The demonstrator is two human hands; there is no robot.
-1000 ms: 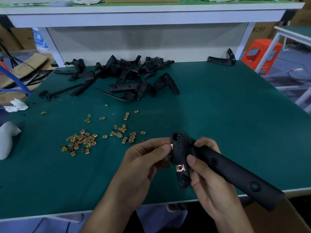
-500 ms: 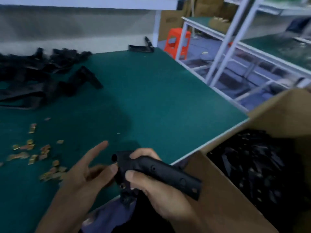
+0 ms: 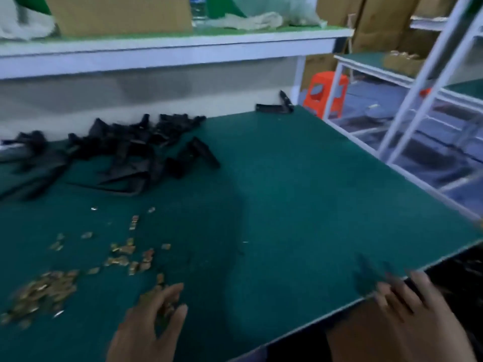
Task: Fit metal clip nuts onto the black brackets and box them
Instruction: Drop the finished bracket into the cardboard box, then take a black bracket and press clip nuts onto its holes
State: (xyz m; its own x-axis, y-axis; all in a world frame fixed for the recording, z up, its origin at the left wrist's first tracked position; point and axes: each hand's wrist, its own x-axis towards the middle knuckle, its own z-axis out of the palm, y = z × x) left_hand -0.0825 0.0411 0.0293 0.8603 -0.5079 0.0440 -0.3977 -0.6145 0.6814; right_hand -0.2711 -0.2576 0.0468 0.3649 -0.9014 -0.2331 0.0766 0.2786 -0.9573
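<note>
Both hands open, fingers loose: left hand (image 3: 149, 327) by the clip nuts (image 3: 44, 291), right hand (image 3: 413, 312) blurry at the desk's (image 3: 300, 205) front-right edge.

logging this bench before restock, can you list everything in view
table: one, green top, middle
shelf: one, white edge, above the table's back
black brackets: a pile, too tangled to count, black, far left of table
lone bracket: one, black, far right corner
clip nuts: many, brass-coloured, scattered near left
cardboard box: one, brown, on shelf
bottle: one, clear, beside that box
cloth: whitish, on shelf
stool: one, orange, floor at right
dark parts: count unclear, black, below the table's near right edge
left hand: open, blurred, over the clip nuts
right hand: open, blurred, at the near right edge
</note>
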